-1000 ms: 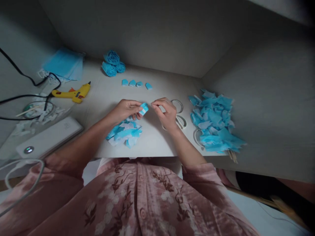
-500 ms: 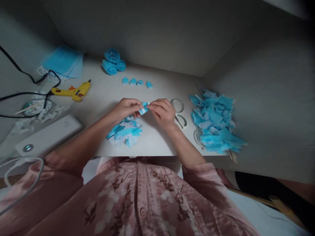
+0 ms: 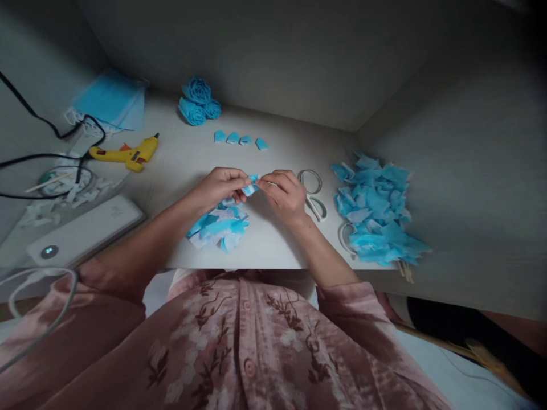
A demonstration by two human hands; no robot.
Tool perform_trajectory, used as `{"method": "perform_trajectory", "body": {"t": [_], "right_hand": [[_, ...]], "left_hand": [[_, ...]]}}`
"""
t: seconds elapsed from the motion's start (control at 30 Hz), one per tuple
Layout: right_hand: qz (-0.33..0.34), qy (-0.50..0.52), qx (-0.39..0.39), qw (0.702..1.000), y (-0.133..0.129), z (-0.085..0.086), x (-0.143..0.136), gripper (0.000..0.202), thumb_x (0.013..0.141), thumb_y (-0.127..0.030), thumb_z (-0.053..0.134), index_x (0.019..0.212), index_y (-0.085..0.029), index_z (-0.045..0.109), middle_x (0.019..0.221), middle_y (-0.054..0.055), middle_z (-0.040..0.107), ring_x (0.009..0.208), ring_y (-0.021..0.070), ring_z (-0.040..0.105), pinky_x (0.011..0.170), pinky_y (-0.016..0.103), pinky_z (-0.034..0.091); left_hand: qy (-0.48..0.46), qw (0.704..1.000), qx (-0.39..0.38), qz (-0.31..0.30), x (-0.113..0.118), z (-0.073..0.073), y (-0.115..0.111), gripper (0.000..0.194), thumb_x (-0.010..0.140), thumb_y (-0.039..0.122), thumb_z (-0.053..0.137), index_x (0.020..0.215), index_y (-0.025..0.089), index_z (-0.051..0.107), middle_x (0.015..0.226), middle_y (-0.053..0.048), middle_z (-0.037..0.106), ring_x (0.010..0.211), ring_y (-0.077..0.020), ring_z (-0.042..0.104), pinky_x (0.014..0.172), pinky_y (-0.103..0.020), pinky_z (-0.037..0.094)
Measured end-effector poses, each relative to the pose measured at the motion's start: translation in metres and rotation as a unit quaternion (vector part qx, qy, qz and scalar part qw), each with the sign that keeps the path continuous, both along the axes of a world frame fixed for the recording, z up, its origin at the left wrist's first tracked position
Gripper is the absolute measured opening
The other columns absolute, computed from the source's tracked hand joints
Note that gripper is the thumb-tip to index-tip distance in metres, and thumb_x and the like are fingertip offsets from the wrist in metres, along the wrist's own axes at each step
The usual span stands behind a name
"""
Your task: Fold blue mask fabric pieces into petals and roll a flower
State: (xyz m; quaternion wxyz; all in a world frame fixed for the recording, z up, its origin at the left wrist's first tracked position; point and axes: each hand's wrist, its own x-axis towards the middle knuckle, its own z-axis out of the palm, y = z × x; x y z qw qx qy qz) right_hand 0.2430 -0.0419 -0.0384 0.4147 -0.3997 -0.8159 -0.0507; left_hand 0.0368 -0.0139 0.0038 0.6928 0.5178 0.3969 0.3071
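Between my hands is a small blue and white piece of mask fabric, partly folded. My left hand pinches its left side between thumb and fingers. At the opposite end, the fingertips of my right hand are closed on its edge. Just below my left hand lies a loose heap of blue and white fabric scraps. Several small folded blue pieces sit in a row beyond my hands. Close by my right hand rests a pair of scissors.
Blue rolled fabric roses stand at the back. To the left are blue face masks, a yellow glue gun, black cables, white scraps and a white power bank. Blue fabric flowers on sticks lie right, by a tape roll.
The upper edge of the held fabric piece has shifted slightly between my fingers. Both hands keep their pinch, and the whole view has moved a little.
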Motion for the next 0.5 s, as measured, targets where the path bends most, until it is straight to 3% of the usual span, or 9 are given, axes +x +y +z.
{"method": "perform_trajectory", "body": {"t": [0.5], "right_hand": [[0.009, -0.004, 0.019, 1.000, -0.0013, 0.0021, -0.0027, 0.030, 0.106, -0.027, 0.049, 0.100, -0.030, 0.078, 0.097, 0.005, 0.076, 0.099, 0.0202, 0.067, 0.087, 0.036, 0.055]], "left_hand": [[-0.047, 0.999, -0.019, -0.015, -0.0012, 0.0015, -0.0013, 0.023, 0.084, 0.028, 0.077, 0.073, 0.014, 0.063, 0.064, -0.003, 0.065, 0.053, -0.0112, 0.061, 0.050, -0.022, 0.044]]}}
